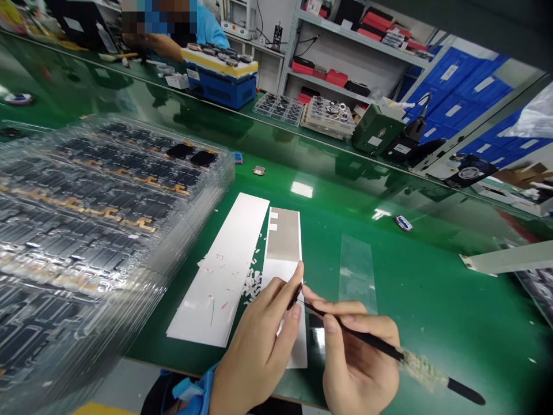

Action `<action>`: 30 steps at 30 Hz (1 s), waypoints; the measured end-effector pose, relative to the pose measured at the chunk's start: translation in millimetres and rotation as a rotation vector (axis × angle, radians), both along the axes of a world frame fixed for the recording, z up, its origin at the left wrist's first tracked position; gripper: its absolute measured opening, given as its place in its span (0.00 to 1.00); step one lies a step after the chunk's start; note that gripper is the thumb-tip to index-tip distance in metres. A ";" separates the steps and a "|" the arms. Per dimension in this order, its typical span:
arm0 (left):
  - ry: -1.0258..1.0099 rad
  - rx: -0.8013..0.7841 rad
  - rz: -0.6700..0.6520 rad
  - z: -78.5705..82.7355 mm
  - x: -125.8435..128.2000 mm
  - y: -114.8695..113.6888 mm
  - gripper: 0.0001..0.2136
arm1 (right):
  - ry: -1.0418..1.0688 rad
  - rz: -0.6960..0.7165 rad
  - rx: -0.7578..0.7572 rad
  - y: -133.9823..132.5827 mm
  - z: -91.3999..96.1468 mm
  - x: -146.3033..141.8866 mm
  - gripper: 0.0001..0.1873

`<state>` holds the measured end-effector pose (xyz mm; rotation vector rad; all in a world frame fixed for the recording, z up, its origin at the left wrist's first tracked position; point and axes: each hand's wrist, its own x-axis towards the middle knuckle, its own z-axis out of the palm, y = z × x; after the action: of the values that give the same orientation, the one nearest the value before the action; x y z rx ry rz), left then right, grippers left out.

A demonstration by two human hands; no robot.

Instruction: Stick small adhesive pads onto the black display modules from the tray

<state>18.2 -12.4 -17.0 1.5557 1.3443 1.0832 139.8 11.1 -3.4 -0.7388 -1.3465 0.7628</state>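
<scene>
My left hand [263, 340] pinches a small dark part [295, 295] between thumb and fingers, over a white strip [283, 276] with a grey-brown upper section. Between the fingers of my right hand [363, 357] are slim black tweezers [380, 344], wrapped with pale tape near the rear. Their tip points at the dark part; fingers partly hide whether it touches. Left of my hands lies a long white sheet [235, 248] with red slivers and a thin dark strand on it. Small white scraps [252, 283] lie between the sheet and the strip.
Stacked clear trays [185, 219] of black flat parts with orange flex tails rise at left. A clear film [358, 268] lies on the green table [432, 300] at right. Behind are a blue box [224, 86], a shelf [360, 43] and a person in blue [211, 29].
</scene>
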 end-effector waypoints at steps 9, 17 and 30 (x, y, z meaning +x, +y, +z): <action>0.022 0.000 -0.002 -1.3 -0.5 -0.3 0.24 | -0.021 0.000 0.001 0.4 -0.5 0.2 0.11; -0.002 -0.014 -0.009 0.3 -0.3 0.1 0.24 | -0.003 0.011 -0.007 0.2 -0.3 -0.1 0.12; -0.007 -0.023 0.009 0.1 -0.3 1.9 0.24 | -0.031 0.038 0.003 0.6 -0.2 1.9 0.13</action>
<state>17.9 -10.5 -16.9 1.5292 1.3555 1.0735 141.7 11.7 -3.6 -0.7266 -1.3928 0.7821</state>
